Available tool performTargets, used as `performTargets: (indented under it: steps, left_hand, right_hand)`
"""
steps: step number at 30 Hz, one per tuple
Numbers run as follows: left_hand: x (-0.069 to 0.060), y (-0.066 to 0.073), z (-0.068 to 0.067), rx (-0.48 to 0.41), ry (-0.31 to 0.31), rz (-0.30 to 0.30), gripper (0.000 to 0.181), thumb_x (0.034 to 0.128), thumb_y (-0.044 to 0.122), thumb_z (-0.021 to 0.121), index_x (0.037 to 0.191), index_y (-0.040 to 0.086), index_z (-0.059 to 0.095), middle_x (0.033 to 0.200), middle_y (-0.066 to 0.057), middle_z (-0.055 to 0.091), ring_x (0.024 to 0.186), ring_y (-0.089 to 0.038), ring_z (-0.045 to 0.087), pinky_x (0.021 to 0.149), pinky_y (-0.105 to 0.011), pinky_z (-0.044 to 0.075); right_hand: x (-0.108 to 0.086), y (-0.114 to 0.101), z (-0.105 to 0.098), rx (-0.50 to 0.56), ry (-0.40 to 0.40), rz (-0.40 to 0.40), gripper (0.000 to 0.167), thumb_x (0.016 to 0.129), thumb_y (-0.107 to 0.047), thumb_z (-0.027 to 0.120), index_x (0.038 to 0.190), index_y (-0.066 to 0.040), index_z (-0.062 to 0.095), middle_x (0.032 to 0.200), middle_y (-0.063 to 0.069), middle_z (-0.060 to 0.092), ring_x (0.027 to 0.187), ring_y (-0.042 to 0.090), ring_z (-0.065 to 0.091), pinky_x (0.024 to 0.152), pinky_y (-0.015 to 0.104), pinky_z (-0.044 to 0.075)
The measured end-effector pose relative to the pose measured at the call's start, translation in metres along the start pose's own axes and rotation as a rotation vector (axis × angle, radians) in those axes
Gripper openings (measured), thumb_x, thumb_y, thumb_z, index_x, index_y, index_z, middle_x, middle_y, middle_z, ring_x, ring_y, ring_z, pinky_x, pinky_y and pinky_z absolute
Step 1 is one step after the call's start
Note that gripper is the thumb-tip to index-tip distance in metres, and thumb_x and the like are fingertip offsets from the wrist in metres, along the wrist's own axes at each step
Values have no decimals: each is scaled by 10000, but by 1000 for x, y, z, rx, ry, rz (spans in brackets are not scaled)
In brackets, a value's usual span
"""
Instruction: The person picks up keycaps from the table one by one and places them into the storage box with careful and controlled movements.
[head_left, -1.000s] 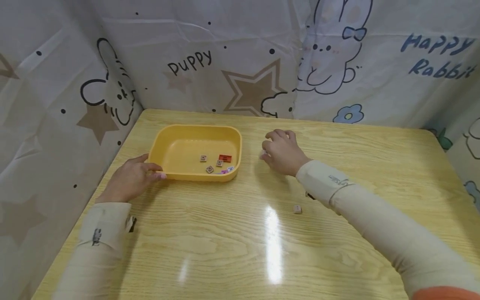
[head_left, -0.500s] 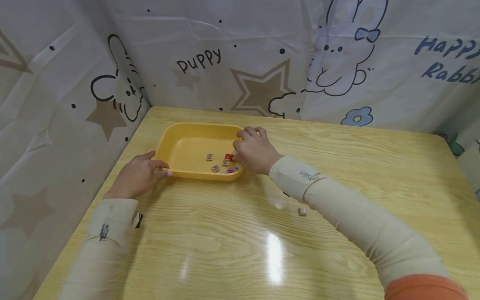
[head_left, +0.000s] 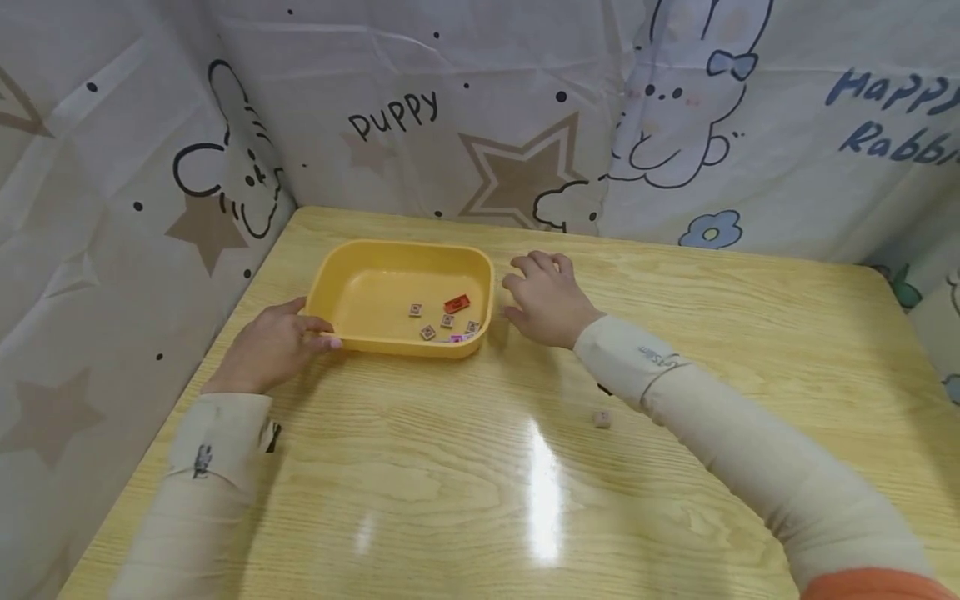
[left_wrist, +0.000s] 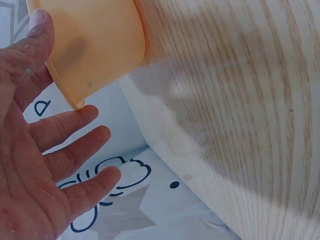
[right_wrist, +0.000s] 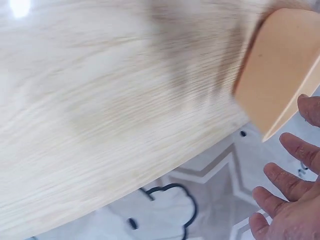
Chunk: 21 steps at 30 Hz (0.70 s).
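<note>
A yellow plastic basin (head_left: pixel 397 345) stands at the back left of the table. My left hand (head_left: pixel 270 346) pinches its near left rim between thumb and index finger. In the left wrist view, the other fingers (left_wrist: pixel 82 152) stretch out free. Inside, near the right end, lie a red rectangular piece (head_left: pixel 457 303), several small brownish square pieces (head_left: pixel 427 332) and a magenta piece (head_left: pixel 457 339). My right hand (head_left: pixel 551 300) hovers just right of the basin, fingers spread and relaxed, holding nothing visible. A small pale block (head_left: pixel 602 418) lies on the table below the right forearm.
The wood-grain table (head_left: pixel 420 475) is bounded at the back and left by a printed cloth (head_left: pixel 510 67) with cartoon animals and stars. The right sleeve (head_left: pixel 720 425) crosses above the table's right half. Light glares off the tabletop near its middle.
My right hand came left to the basin's right rim with a pale piece, then drew back right without it. One more square piece shows inside and the red piece has turned. The left hand stays.
</note>
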<state>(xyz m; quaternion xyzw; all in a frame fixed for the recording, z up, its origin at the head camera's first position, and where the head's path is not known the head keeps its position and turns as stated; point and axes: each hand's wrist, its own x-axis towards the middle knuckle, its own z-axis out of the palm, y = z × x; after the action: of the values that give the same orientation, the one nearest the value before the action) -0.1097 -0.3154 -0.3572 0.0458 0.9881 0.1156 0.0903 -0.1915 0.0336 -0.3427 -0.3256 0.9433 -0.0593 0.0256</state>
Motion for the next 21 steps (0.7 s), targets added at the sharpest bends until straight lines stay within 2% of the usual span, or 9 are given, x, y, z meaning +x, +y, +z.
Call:
performTargets:
  steps: [7, 12, 16, 21]
  left_hand:
    - [2, 1, 0, 18, -26, -11, 477, 931, 467, 554, 1174, 76, 680, 1418, -324, 436, 1368, -498, 330, 1108, -641, 290]
    - [3, -1, -1, 28, -26, 6, 489, 930, 476, 547, 1166, 70, 682, 1386, -308, 483, 1364, -497, 336, 1106, -639, 294]
    - [4, -2, -1, 27, -22, 21, 481, 931, 462, 554, 1160, 61, 684, 1356, -292, 521, 1361, -498, 339, 1104, -638, 297]
    - [5, -1, 1, 2, -29, 23, 477, 936, 449, 555, 1162, 48, 680, 1375, -313, 491, 1370, -503, 320, 1108, -639, 288]
  right_hand:
    - [-30, 33, 4, 21, -1, 74, 354, 927, -338, 620, 1163, -74, 637, 1408, 171, 484, 1349, 368, 381, 1096, 605, 261]
    - [-51, 54, 6, 26, -7, 135, 352, 924, -330, 623, 1160, -68, 644, 1416, 190, 480, 1352, 403, 380, 1086, 640, 257]
    - [-67, 66, 9, 26, 1, 172, 356, 917, -341, 632, 1139, -64, 657, 1400, 193, 500, 1339, 408, 399, 1074, 651, 271]
    - [-89, 77, 17, 50, -22, 185, 345, 924, -322, 626, 1141, -55, 653, 1385, 198, 508, 1330, 399, 401, 1069, 656, 267]
